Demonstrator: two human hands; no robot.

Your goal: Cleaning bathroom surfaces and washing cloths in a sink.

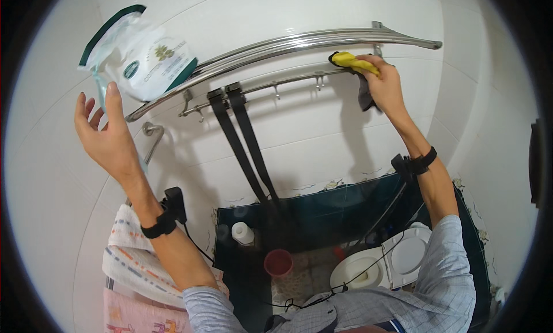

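Observation:
My right hand (382, 80) grips a yellow and dark grey cloth (355, 63) against the right part of a thin metal hook rail (298, 78). Part of the cloth hangs below my fingers. Above runs a chrome towel rack (276, 46) fixed to the tiled wall. My left hand (103, 130) is raised at the left with its fingers apart, in front of a white and green plastic pack (151, 69) that rests on the rack's left end. Whether the fingertips touch the pack's pale strip is unclear. Two black straps (242, 130) hang from the rail's left part.
Small metal hooks (276, 91) hang along the rail. Towels (138, 264) hang at the lower left beside a metal bar (154, 145). Below are a toilet paper roll (243, 233), a reddish bucket (278, 263) and a toilet (360, 268) with raised lid. Black cables cross in front of me.

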